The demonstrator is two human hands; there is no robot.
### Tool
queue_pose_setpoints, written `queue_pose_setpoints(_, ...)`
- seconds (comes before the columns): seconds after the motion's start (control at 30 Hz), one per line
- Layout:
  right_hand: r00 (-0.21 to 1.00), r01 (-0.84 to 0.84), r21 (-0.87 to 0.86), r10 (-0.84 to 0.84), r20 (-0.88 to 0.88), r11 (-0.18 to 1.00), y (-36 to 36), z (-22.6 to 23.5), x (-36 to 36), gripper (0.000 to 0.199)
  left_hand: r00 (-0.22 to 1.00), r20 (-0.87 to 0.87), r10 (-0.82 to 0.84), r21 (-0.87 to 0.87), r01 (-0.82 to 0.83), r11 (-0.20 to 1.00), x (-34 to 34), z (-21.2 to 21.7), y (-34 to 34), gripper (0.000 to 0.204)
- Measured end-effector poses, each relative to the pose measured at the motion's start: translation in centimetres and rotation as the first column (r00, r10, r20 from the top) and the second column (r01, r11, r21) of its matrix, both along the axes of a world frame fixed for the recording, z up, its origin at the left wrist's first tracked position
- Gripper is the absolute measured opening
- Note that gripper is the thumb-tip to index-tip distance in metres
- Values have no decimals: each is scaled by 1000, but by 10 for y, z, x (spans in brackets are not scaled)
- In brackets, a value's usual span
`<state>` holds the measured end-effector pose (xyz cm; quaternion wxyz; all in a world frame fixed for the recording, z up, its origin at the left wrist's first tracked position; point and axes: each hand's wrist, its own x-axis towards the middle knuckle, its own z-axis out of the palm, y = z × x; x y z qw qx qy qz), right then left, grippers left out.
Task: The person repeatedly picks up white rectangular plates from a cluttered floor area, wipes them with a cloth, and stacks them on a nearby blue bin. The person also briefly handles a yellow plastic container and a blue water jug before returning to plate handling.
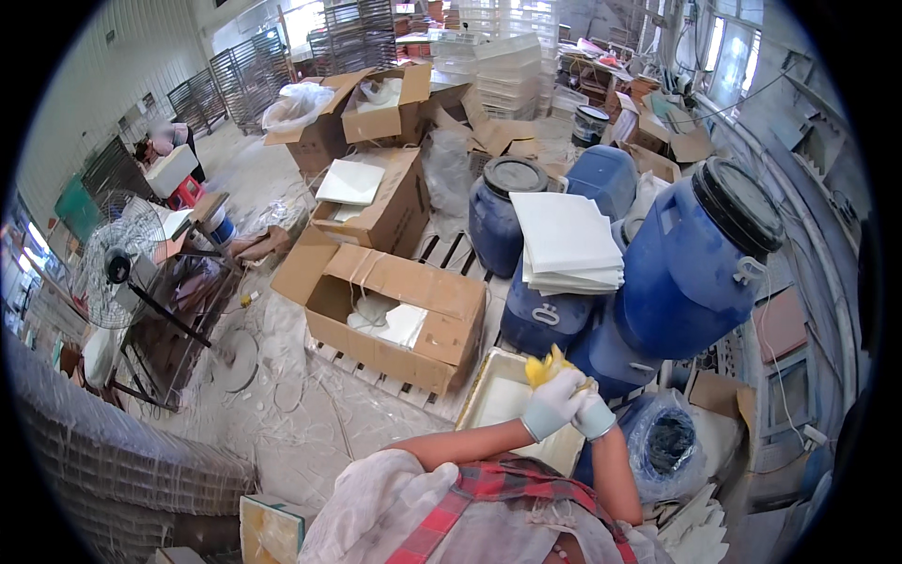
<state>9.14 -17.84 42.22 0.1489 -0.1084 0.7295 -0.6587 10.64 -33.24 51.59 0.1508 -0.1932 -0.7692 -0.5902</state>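
My left hand (552,404), in a white glove with a pale blue-green cuff, is closed round a crumpled yellow cloth (547,367). My right hand (594,414), gloved alike, presses against the left with its fingers closed on the lower part of the cloth, mostly hidden. Both hands are raised over a cream rectangular tub (477,383) with a whitish content. Just beyond them, a stack of white sheets (567,240) lies on a blue drum (540,315).
Blue drums (691,263) stand close at the right. Open cardboard boxes (395,315) are ahead on the left, beside a pallet (376,373). A fan (115,263) stands at the left. Further off, a person (169,150) bends over. A plastic-lined container (667,442) sits near my right arm.
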Motion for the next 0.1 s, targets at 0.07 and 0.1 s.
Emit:
queue_pose_setpoints(0.07,958,-48,353,143,-248,934,36,-27,-7,27,992,-85,-93,-48,89,995,2,9,13,17)
queue_pose_setpoints(0.1,960,-46,345,138,-245,937,38,-33,-4,27,985,-118,-127,-87,118,989,3,11,16,18)
